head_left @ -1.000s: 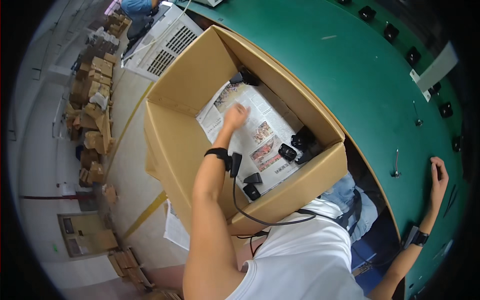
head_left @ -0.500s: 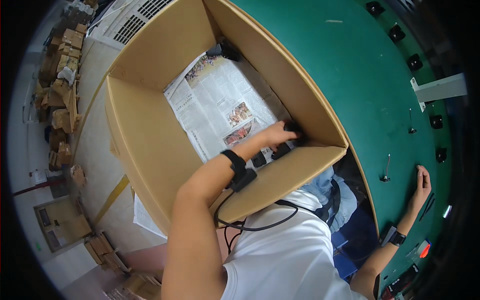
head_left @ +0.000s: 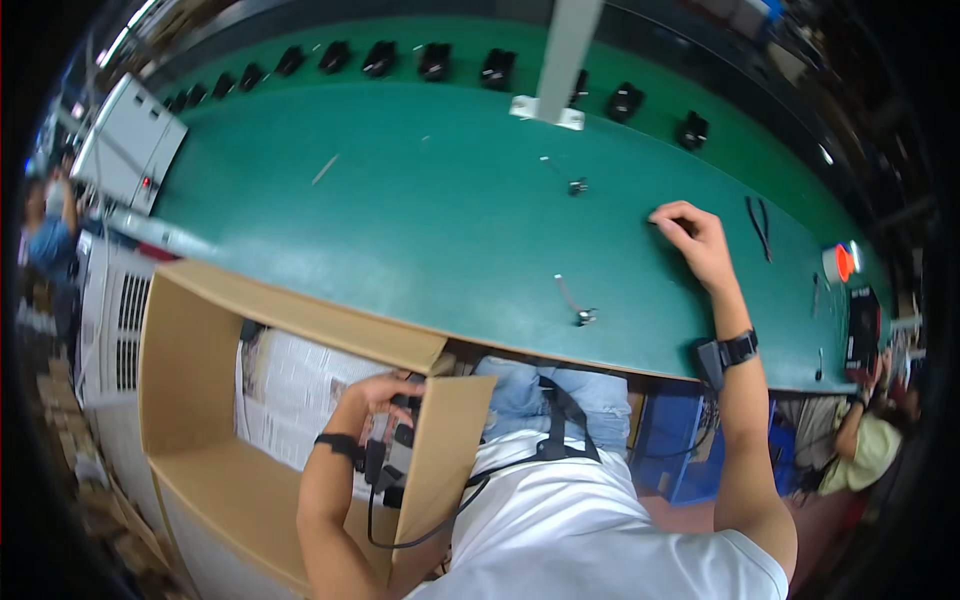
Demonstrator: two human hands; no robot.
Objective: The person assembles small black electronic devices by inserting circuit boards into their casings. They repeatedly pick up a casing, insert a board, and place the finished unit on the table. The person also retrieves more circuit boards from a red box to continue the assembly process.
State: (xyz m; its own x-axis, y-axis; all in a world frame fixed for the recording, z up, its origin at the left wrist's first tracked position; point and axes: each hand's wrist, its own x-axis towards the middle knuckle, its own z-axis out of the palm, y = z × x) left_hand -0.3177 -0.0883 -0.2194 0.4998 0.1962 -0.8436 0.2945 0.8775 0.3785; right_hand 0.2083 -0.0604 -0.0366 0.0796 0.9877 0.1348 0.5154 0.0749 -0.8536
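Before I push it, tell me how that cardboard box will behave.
The box is probably light: open-topped, with only newspaper and a few small black parts where the left hand reaches, so it would likely slide easily. Its thin walls look tall, so a high push may flex them or tilt it. Pushing low seems safer.

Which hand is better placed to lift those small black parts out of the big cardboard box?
Left. The left hand is already inside the brown cardboard box, on the small black parts; the right hand rests far off on the green table.
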